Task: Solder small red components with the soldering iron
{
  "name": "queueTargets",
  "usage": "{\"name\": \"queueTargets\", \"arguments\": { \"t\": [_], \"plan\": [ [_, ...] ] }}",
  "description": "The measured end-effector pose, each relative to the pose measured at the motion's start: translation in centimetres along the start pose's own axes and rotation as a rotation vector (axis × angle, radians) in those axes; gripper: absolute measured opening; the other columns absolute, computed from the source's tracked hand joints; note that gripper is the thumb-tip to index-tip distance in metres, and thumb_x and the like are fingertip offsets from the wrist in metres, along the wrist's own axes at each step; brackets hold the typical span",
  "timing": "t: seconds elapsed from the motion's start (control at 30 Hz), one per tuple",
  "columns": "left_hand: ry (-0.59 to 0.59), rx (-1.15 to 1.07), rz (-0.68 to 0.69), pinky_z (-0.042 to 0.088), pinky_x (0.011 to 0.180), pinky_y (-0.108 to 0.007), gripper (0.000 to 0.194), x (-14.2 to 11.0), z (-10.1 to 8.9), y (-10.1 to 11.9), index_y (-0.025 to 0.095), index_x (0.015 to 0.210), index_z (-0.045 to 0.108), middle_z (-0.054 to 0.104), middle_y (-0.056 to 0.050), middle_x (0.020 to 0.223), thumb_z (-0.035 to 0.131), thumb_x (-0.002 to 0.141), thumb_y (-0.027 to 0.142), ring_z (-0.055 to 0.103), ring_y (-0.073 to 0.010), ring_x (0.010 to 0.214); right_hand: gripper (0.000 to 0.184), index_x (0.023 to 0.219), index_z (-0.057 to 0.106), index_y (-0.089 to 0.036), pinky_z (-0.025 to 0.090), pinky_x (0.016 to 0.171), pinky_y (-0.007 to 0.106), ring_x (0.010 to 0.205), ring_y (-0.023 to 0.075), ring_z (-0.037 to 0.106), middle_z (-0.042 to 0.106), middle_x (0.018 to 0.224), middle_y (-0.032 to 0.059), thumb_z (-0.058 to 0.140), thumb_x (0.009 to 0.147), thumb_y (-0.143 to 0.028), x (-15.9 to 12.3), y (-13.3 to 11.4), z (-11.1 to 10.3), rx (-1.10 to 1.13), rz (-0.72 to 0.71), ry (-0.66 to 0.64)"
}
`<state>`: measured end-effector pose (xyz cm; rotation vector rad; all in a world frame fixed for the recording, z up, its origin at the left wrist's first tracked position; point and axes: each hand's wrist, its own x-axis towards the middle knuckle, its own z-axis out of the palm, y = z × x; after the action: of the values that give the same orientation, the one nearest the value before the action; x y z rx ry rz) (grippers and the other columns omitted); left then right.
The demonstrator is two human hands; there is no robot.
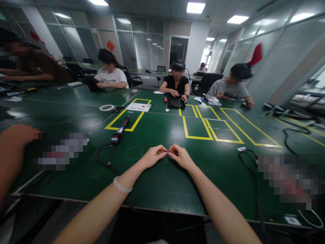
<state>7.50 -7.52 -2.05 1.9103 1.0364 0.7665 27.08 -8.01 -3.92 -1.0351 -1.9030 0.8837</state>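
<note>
We sit at a wide green counter (162,132) marked with yellow tape outlines (218,127), in an office lit by square ceiling panels (195,7). Glass partition walls (142,44) run along the back and right side, with a dark doorway (178,51) between them. Black office chairs (209,81) stand behind the people seated opposite us.

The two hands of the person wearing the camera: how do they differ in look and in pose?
The left hand comes in from the lower left, and its wrist wears a pale bangle; the right hand comes in from the lower right, and its wrist is bare. The left hand lies nearer the black power tool; the right hand lies nearer the yellow tape boxes. Both hover over the green table, fingertips pinched together and meeting on something too small to tell.
</note>
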Motion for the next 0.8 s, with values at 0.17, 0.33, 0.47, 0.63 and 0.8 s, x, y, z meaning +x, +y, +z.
{"name": "queueTargets", "arguments": {
  "t": [0.17, 0.33, 0.47, 0.63, 0.8],
  "plan": [
    [-0.001, -0.012, -0.009, 0.041, 0.063, -0.023, 0.029, 0.0, 0.0, -0.1, 0.014, 0.094, 0.063, 0.062, -0.001, 0.074, 0.053, 0.084, 0.04, 0.056, -0.0135, 0.068, 0.023, 0.097, 0.053, -0.019, 0.042, 0.061, 0.024, 0.062, 0.0109, 0.053, 0.062, 0.08, 0.0002, 0.061, 0.078, -0.028, 0.1, 0.2, 0.2, 0.049, -0.015, -0.015],
    [-0.008, 0.002, -0.019, 0.042, 0.065, -0.024, 0.031, 0.1, 0.0, -0.1, 0.014, 0.094, 0.063, 0.062, -0.002, 0.075, 0.05, 0.085, 0.042, 0.057, -0.0142, 0.07, 0.016, 0.093, 0.054, -0.018, 0.042, 0.061, 0.024, 0.063, 0.0104, 0.052, 0.061, 0.079, -0.0002, 0.059, 0.079, -0.025, 0.0, 0.2, 0.1, 0.051, -0.02, -0.003],
    [-0.012, 0.036, -0.027, 0.042, 0.065, -0.023, 0.031, 0.0, -0.1, 0.2, 0.015, 0.094, 0.062, 0.061, -0.001, 0.074, 0.05, 0.085, 0.042, 0.057, -0.0143, 0.07, 0.016, 0.094, 0.055, -0.018, 0.042, 0.063, 0.024, 0.065, 0.0109, 0.053, 0.062, 0.081, 0.0007, 0.058, 0.081, -0.026, 0.0, -0.1, 0.0, 0.048, -0.016, -0.003],
    [0.0, 0.074, 0.001, 0.044, 0.068, -0.024, 0.035, -0.3, -0.1, 0.7, 0.016, 0.095, 0.062, 0.063, -0.002, 0.077, 0.041, 0.089, 0.044, 0.058, -0.0144, 0.071, 0.016, 0.095, 0.056, -0.017, 0.042, 0.062, 0.023, 0.066, 0.0115, 0.054, 0.062, 0.08, 0.0014, 0.056, 0.082, -0.028, 0.0, -0.1, -0.2, 0.031, 0.006, 0.011],
    [0.066, 0.2, 0.018, 0.045, 0.073, -0.026, 0.037, 0.1, -1.1, 0.7, 0.018, 0.107, 0.061, 0.065, -0.003, 0.086, 0.037, 0.092, 0.042, 0.06, -0.0153, 0.077, 0.016, 0.094, 0.056, -0.017, 0.04, 0.06, 0.022, 0.063, 0.0105, 0.052, 0.062, 0.078, 0.0004, 0.057, 0.082, -0.026, -0.1, -0.1, -0.4, 0.0, 0.025, 0.008]
  ]
}}
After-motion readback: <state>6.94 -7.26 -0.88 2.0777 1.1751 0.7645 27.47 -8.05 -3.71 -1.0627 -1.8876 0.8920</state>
